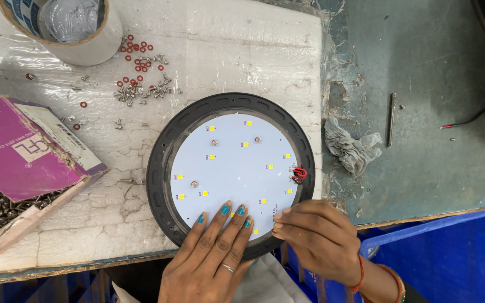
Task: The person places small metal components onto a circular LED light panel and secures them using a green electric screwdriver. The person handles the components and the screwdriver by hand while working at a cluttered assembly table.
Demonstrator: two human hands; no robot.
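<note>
Fingers (228,216) of the left hand (211,255) lie flat and spread on the white round LED board (234,171), holding nothing, while the right hand (315,238) pinches narrow at the board's near edge; whether it grips a screw I cannot tell. That smooth board sits inside the ribbed black housing (161,168) on the foam-padded table (242,50). Three screws look seated; loose screws and red washers (141,73) wait by the tape roll (63,28).

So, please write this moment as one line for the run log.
left hand: flat on white LED board | right hand: fingertips at board edge | board in black round housing | screws on table
</note>
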